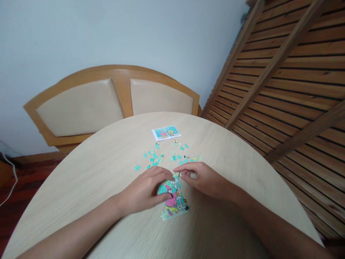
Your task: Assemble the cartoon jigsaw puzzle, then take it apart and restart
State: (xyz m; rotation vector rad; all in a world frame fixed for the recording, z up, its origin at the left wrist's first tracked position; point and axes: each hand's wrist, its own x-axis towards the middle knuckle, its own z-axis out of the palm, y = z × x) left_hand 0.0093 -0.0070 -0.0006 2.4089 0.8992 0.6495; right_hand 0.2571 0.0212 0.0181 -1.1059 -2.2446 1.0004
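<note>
A partly joined cartoon jigsaw puzzle (175, 203) lies on the round pale wooden table (107, 172) in front of me. My left hand (145, 190) rests on its left upper edge, fingers curled and pressed onto the pieces. My right hand (202, 178) sits at its upper right, fingertips pinched at the puzzle's top edge; what they hold is too small to make out. Several loose turquoise pieces (155, 158) are scattered just beyond both hands. A small reference picture card (166, 132) lies farther back.
A wooden bench with two beige padded back panels (107, 100) stands behind the table against a pale wall. A slatted wooden partition (291, 79) rises at the right. A white cable (10, 172) runs over the reddish floor at the left.
</note>
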